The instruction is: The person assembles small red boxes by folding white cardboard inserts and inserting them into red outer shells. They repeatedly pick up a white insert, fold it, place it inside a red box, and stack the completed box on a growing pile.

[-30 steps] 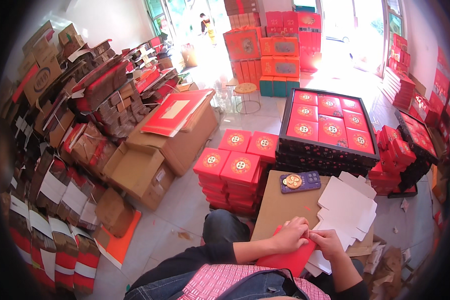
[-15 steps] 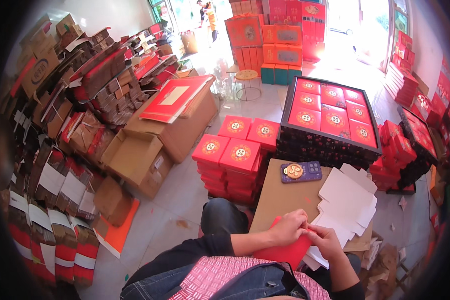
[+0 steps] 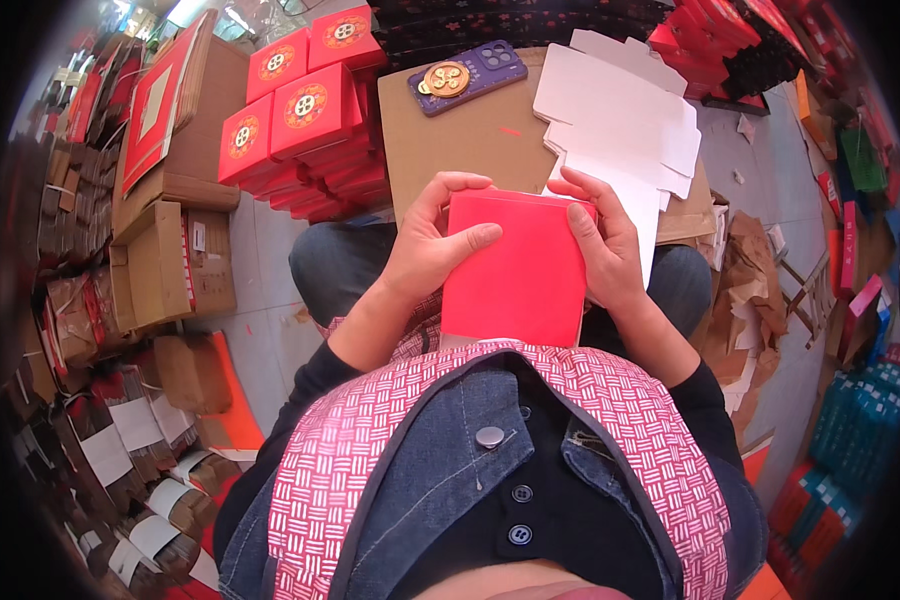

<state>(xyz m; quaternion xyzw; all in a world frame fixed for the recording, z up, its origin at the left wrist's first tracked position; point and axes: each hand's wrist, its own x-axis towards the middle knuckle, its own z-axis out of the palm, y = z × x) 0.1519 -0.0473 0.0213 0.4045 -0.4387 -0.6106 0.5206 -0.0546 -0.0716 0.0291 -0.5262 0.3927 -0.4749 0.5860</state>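
Observation:
Between my two hands, over my lap, is a plain red cardboard box (image 3: 515, 275), its broad face turned up and its near end by my apron. My left hand (image 3: 428, 245) grips the left edge, thumb lying on the red face and fingers curled round the far corner. On the opposite side my right hand (image 3: 608, 245) holds the far right corner, with its thumb on top. Just beyond it lie overlapping white flat box blanks (image 3: 620, 110) on a brown cardboard surface (image 3: 470, 155). A purple phone (image 3: 495, 68) with a round gold piece on its back rests there too.
Finished-looking red gift boxes (image 3: 305, 110) stand stacked at the far left of the cardboard. Black floral trays (image 3: 450, 30) are behind it. An open brown carton (image 3: 150, 265) and bundled flat boxes (image 3: 120, 435) fill the left; crumpled brown paper (image 3: 750, 280) lies right.
My view has tilted down toward my lap. Both hands have gone from pinching together at the red piece's far edge to holding its two sides, and it now lies squarely before me.

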